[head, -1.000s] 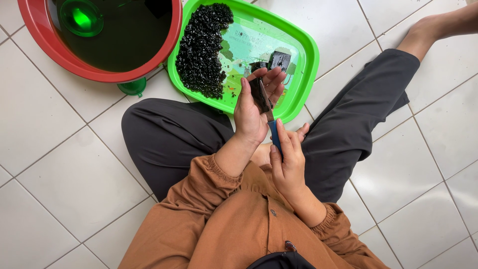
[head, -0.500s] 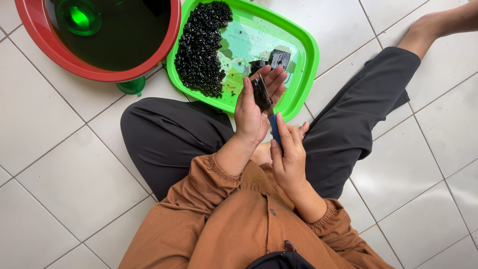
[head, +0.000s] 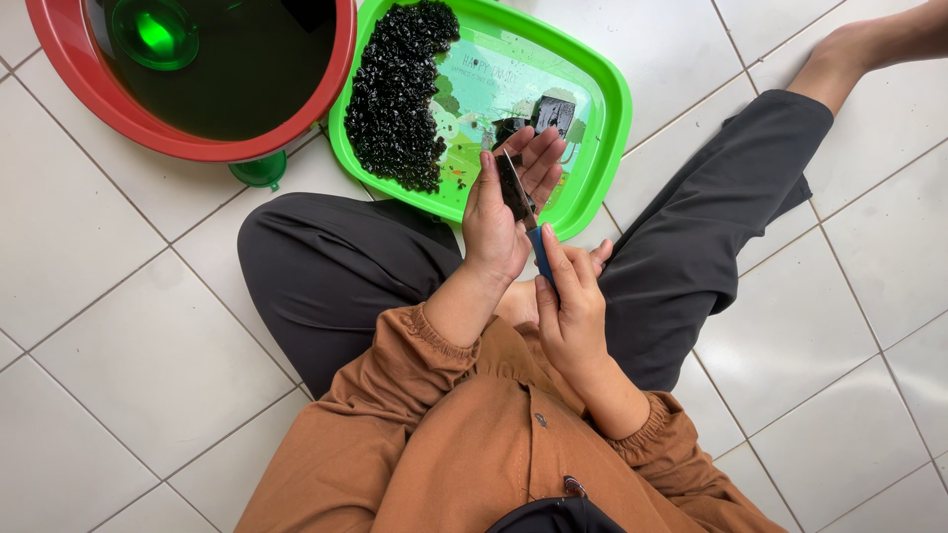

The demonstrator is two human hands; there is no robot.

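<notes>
My left hand point(head: 499, 212) is raised over the near edge of a green tray point(head: 602, 99), palm turned up and fingers spread. It cradles a black jelly piece point(head: 508, 129) that is mostly hidden by the fingers. My right hand point(head: 573, 301) grips the blue handle of a knife point(head: 517, 190), whose blade lies across the left palm. A heap of small black jelly cubes point(head: 400, 89) fills the left side of the tray. One larger black block point(head: 555, 112) sits in the tray just beyond my fingertips.
A red basin point(head: 178, 133) of dark liquid with a green cup point(head: 155, 32) floating in it stands on the white tiled floor, left of the tray. My legs in dark trousers point(head: 326, 266) are folded under my hands, and a bare foot point(head: 869, 39) reaches to the upper right.
The knife blade has shifted slightly across the left palm. Both hands stay over the tray's near edge and nothing else has moved.
</notes>
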